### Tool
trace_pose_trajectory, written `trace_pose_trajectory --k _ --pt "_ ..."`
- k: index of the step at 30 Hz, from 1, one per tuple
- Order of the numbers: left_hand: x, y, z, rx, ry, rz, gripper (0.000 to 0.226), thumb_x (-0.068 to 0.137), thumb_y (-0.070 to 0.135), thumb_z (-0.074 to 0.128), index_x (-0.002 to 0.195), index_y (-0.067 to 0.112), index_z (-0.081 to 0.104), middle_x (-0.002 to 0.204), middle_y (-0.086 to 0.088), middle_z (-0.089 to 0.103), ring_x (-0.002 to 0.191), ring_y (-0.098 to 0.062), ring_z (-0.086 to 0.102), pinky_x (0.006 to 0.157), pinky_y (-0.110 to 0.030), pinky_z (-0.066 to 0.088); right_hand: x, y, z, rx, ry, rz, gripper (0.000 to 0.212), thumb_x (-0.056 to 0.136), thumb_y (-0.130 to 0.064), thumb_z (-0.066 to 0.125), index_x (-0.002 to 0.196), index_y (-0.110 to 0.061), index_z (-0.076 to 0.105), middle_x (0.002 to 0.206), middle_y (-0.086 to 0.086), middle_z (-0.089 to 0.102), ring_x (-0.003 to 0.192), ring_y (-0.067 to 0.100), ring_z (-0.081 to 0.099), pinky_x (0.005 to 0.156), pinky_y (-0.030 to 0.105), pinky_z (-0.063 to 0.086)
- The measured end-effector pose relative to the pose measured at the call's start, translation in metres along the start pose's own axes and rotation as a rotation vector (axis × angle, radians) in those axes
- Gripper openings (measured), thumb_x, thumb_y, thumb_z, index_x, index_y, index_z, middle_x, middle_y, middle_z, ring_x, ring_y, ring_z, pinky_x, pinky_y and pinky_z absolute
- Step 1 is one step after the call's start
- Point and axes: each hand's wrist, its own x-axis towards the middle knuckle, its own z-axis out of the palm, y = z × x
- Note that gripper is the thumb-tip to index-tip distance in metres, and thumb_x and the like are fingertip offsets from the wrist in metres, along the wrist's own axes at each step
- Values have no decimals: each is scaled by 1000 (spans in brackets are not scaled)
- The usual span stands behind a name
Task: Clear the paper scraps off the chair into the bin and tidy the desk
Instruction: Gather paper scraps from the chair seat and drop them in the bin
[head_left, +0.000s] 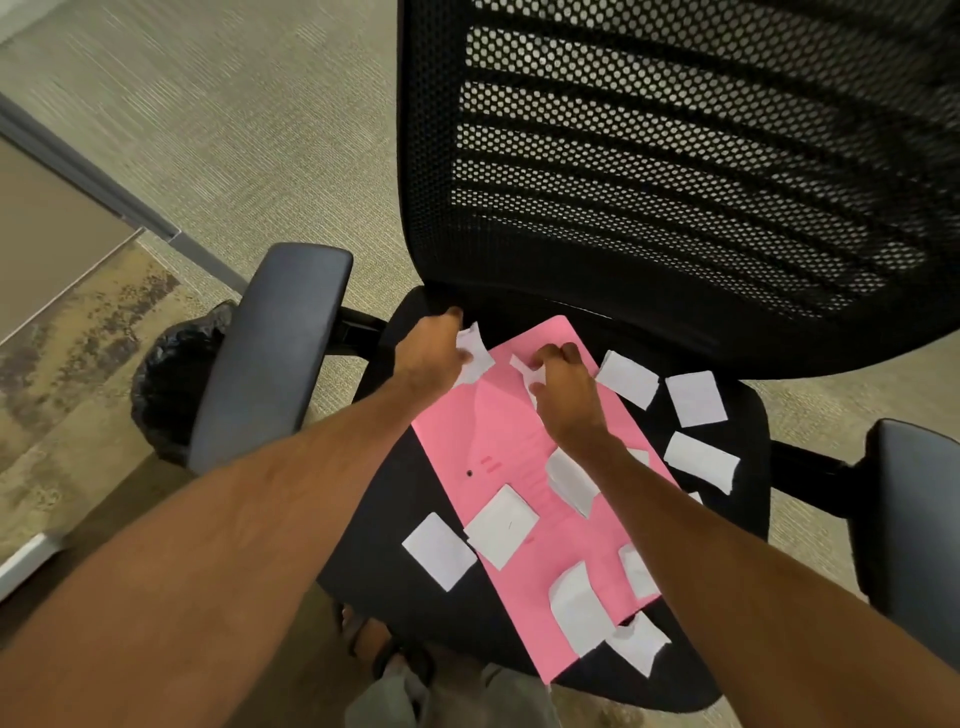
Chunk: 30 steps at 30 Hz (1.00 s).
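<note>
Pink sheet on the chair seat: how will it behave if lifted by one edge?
The pink sheet looks thin and lies flat on the seat, so probably light and floppy, sagging when lifted. The loose white scraps on it would likely slide off.

On chair seat (395, 499): pink sheet (498, 431), scraps (439, 551)

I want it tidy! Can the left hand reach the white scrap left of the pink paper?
Probably yes: that scrap lies bare on the chair seat, though the left hand already holds another scrap.
</note>
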Motion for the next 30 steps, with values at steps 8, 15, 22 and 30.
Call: trace_pose_trajectory --k 8,15,22,30 --pt "-37 1 7 -588 138 -99 38 82 16 74 113 5 55 100 -9 63 85 -19 60 64 -15 46 -7 6 -18 110 -107 0 30 87 -8 64 116 -4 57 123 13 53 109 29 56 94 36 46" --pt "-107 6 52 -730 55 -155 41 85 23 71 118 12 50 92 9 53 78 -4 55 57 -5 48 -33 38 -38 57 -178 21 34 86 -16 66 116 -4 54 125 12 50 115 27 49 91 33 41" --pt "-178 14 80 -631 124 -306 33 87 30 68 109 6 61 104 -4 62 93 -15 58 77 -18 50 -58 54 -47 33 -164 30 33 85 -17 68 112 -1 57 125 15 51 114 27 49 89 27 36" --pt "-199 29 89 -397 109 -547 51 82 40 71 122 11 57 128 -9 46 114 -24 47 88 -38 53 -80 55 -40 6 -203 101 30 88 -18 64 113 -4 55 130 15 44 115 31 47 83 32 46"
